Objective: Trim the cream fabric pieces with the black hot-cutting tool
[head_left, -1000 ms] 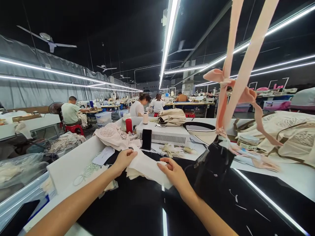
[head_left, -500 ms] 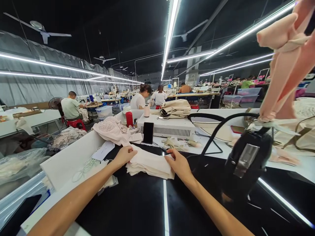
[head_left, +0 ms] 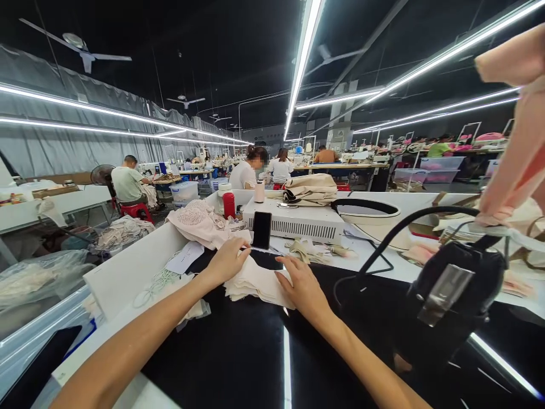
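Observation:
A stack of cream fabric pieces (head_left: 258, 281) lies on the glossy black tabletop (head_left: 238, 346), its layers slightly uneven along the front edge. My left hand (head_left: 227, 262) rests over the back left corner of the stack, fingers extended with a small gap at the tips. At the right end, my right hand (head_left: 303, 284) has its fingers spread and touching the cloth. Just behind the stack stands a black phone (head_left: 261, 230), upright against a white vented box (head_left: 298, 222).
To the right is a black machine head (head_left: 457, 284) with a curved hose (head_left: 395, 227); pink cloth (head_left: 506, 153) hangs above it. Pale lace fabric (head_left: 200, 218) and a red bottle (head_left: 229, 205) are at the back left. A white side panel (head_left: 131, 267) edges the left. Co-workers sit farther off.
My left hand has eased from a pinch at the stack's left end to lying over its corner. My right hand's fingers now reach farther over the cloth. The view has turned slightly left.

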A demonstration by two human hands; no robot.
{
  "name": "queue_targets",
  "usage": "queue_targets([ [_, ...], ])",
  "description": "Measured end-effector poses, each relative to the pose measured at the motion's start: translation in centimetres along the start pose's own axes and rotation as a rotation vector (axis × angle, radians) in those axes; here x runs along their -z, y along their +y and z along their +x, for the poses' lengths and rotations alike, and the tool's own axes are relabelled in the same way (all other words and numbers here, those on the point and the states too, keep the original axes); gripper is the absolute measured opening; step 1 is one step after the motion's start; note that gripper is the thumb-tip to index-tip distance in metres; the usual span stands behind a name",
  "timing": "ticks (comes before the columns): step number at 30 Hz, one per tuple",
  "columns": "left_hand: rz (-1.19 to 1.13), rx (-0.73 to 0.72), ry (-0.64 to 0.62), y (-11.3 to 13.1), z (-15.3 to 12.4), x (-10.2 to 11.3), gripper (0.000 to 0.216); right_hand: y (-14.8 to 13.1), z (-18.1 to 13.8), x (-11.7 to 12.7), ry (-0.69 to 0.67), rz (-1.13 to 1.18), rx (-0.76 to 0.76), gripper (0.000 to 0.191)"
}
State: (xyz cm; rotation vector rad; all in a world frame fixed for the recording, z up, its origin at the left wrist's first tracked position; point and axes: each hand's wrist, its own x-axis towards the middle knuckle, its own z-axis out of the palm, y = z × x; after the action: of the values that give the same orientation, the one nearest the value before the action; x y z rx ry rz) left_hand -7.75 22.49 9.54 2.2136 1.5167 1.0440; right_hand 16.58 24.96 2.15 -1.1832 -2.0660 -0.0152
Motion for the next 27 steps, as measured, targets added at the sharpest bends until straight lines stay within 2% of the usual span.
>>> queue_targets([
  [5, 0.048, -0.11, -0.17, 0.0, -0.6, -2.3, 0.022, -0.6, -0.7, -0.9, -0.101, 0.03, 0.124, 0.029],
  [8, 0.075, -0.103, -0.208, -0.3, -1.1, -2.3, 0.026, -0.4, -1.0, -1.2, -0.113, 0.042, 0.133, 0.03],
  [11, 0.094, -0.058, -0.193, -0.7, -1.6, 0.2, 0.03, -0.7, -1.3, -0.9, -0.1, 0.063, 0.125, 0.032],
  [14, 0.15, 0.06, -0.181, -1.9, -2.8, 4.3, 0.032, -1.7, -1.8, -0.4, -0.101, 0.11, 0.125, 0.03],
  [17, 0.246, 0.246, -0.191, -3.7, -5.4, 8.4, 0.032, -3.0, -2.5, 0.1, -0.107, 0.172, 0.133, 0.028],
  [19, 0.301, 0.359, -0.192, -4.8, -7.7, 10.2, 0.034, -3.8, -3.0, 0.4, -0.114, 0.212, 0.137, 0.027],
  [22, 0.333, 0.477, -0.218, -6.0, -10.9, 11.2, 0.034, -4.8, -3.5, 0.7, -0.134, 0.256, 0.145, 0.024],
  [27, 0.337, 0.581, -0.237, -6.8, -13.5, 9.9, 0.035, -6.0, -4.3, 1.2, -0.174, 0.28, 0.149, 0.023],
])
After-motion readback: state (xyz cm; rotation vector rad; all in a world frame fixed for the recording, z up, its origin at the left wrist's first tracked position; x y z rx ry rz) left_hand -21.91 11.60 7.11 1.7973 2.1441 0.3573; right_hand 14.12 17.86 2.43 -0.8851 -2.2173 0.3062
